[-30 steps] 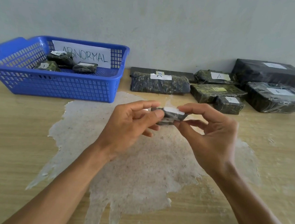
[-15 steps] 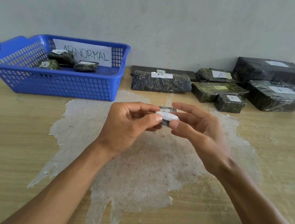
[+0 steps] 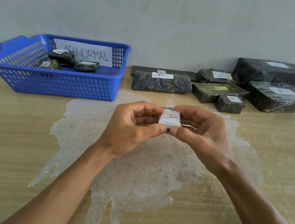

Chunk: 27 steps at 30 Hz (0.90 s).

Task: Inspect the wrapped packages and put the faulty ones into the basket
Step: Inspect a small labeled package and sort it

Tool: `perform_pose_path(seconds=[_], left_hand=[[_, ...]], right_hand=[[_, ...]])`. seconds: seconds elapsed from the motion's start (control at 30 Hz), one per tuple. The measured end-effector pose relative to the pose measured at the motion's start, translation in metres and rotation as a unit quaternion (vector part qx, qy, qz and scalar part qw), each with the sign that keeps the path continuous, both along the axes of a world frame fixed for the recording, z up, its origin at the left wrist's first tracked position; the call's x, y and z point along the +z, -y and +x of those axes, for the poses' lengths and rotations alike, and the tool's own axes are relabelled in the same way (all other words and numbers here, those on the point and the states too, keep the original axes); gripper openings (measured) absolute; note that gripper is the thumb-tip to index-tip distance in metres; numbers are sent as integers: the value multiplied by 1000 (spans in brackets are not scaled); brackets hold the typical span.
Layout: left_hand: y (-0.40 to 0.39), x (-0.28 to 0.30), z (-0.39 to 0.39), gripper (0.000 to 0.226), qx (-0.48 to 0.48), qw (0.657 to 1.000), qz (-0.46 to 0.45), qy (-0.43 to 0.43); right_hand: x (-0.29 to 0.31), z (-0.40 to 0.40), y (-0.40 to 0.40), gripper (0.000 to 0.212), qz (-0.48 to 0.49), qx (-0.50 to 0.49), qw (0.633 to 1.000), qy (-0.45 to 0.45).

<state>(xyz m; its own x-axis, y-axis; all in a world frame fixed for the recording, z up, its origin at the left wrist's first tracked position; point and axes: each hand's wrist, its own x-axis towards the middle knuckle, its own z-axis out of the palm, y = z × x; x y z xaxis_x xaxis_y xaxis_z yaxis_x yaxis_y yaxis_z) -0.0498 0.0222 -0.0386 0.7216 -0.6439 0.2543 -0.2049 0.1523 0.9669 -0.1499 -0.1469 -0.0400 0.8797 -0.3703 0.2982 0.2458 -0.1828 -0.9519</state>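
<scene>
Wood table (image 3: 16, 136), grey wall behind: left hand (image 3: 129, 128) and right hand (image 3: 200, 132) both pinch small package (image 3: 169, 120) labelled A mid-air at centre, basket (image 3: 56, 84) far-left, nearer left hand.

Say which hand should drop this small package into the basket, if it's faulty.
Left. Both hands pinch the small dark wrapped package with the white "A" label; the left hand is on the side of the blue plastic basket, so the right hand would reach across.
</scene>
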Motion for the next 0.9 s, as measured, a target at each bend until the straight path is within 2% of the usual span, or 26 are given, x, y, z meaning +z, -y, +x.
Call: perform_pose_path(seconds=[0.1, 0.17, 0.33, 0.43, 0.63, 0.73, 0.83, 0.9], left_hand=[[-1, 0, 2, 47, -3, 1000, -7, -13], [0, -2, 3, 58, -11, 1000, -3, -23], [4, -3, 1, 75, -24, 1000, 5, -17], [3, -2, 1, 79, -31, 999, 9, -22], [1, 4, 1, 47, 10, 997, 52, -64], [1, 4, 1, 45, -19, 992, 62, -111], [1, 4, 0, 44, -19, 993, 49, -103], [1, 3, 1, 35, -2, 995, 38, -95]], right_hand=[[0, 2, 4, 65, 42, 31, 999, -18], [0, 3, 4, 70, 91, 48, 994, -26], [-1, 4, 2, 41, 105, 14, 992, -68], [1, 1, 3, 31, 89, 21, 995, -51], [-2, 4, -1, 34, 10, 7, 1000, 6], [-4, 4, 0, 35, -6, -1, 999, 33], [-5, 4, 1, 34, -10, 3, 999, 41], [-6, 5, 0, 34, -13, 7, 999, 37]])
